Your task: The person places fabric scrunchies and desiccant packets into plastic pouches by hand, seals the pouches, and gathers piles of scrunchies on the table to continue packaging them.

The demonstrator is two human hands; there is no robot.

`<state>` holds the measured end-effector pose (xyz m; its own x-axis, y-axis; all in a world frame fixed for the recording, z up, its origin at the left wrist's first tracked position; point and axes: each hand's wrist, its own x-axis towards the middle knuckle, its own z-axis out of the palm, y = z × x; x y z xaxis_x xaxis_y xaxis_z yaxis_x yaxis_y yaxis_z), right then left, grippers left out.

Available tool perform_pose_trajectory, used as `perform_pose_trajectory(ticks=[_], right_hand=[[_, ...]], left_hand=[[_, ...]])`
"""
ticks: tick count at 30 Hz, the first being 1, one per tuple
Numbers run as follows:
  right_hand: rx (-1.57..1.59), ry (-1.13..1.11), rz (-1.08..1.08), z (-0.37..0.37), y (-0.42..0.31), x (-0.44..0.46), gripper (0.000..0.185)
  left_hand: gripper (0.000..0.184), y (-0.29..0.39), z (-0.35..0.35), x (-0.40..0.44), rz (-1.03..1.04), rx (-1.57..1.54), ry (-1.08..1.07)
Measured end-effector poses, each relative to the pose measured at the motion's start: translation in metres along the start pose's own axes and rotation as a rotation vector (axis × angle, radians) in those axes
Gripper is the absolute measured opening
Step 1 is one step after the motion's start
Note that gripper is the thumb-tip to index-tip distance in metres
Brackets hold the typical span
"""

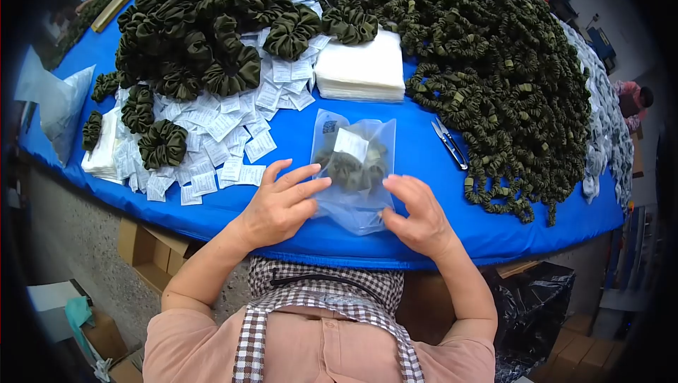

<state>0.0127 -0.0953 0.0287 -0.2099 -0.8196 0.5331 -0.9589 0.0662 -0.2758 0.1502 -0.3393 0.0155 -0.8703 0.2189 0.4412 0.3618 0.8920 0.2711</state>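
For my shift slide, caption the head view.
Left hand and right hand at a translucent bag of ruched green fabric, on blue cloth.

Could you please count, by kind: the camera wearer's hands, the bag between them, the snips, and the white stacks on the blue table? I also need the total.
Left hand and right hand: 2
Translucent bag: 1
Snips: 1
White stacks, central and far left, partly covered: 2
Total: 6

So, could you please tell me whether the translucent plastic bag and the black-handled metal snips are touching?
Apart. The head view shows bare blue table covering between the plastic bag and the metal snips.
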Motion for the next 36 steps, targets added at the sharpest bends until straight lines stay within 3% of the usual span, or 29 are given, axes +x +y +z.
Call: perform_pose_trajectory(ticks=[3, 14, 19, 23, 24, 28, 33, 36], right_hand=[[-0.102, 0.047, -0.062, 0.002, -0.005, -0.012, 0.011], [-0.091, -0.251, -0.146, -0.007, -0.003, -0.007, 0.013], [-0.003, -0.179, -0.025, -0.001, -0.006, -0.005, 0.011], [0.161, 0.023, 0.373, 0.014, -0.007, -0.005, 0.009], [0.160, 0.023, 0.371, 0.015, -0.009, -0.003, 0.009], [0.105, 0.122, 0.707, 0.023, -0.017, 0.012, 0.013], [-0.115, 0.146, 0.674, 0.034, -0.016, 0.023, 0.014], [-0.270, 0.159, 0.560, 0.043, -0.009, 0.028, 0.015]], left_hand=[[0.009, 0.003, -0.004, -0.002, 0.157, 0.092, 0.013], [0.012, 0.001, -0.008, -0.009, 0.135, 0.099, -0.087], [0.012, 0.000, -0.009, -0.010, 0.014, -0.015, -0.041], [0.012, 0.006, 0.006, -0.002, -0.242, -0.165, 0.153], [0.012, 0.009, 0.007, 0.001, -0.242, -0.164, 0.155], [0.010, 0.018, 0.011, 0.014, -0.594, -0.246, 0.174], [0.013, 0.013, 0.020, 0.027, -0.690, -0.113, 0.139], [0.015, 0.011, 0.029, 0.034, -0.604, 0.092, 0.163]])
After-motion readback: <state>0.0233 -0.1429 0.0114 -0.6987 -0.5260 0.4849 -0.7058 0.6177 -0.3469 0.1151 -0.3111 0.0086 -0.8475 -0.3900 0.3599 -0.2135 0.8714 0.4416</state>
